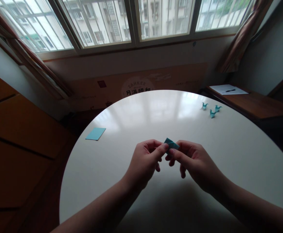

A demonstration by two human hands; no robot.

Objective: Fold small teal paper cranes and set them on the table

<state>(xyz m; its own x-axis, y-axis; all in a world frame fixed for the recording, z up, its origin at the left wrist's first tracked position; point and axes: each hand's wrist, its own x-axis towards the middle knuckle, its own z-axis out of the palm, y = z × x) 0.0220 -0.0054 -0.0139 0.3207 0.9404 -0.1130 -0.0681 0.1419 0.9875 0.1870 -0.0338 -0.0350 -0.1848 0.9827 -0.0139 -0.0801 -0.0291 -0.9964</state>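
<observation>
A small folded piece of teal origami paper (pixel 172 142) is held up over the near half of the table, between both hands. My left hand (pixel 145 160) pinches its left side with thumb and forefinger. On its lower right, my right hand (pixel 192 158) grips it with the thumb on top; the other fingers curl below, partly hidden. A crease line runs across the paper's face. Off to the left lies a stack of flat square light-blue paper (pixel 96 133). Three folded teal paper birds (pixel 212 113) stand together at the far right of the table.
The round white table (pixel 88 181) has a curved edge all round. Beyond its right side is a wooden desk (pixel 260 103) bearing a white sheet (pixel 229 89) and a pen (pixel 230 91). A printed cardboard box (pixel 185 77) stands behind, under the window.
</observation>
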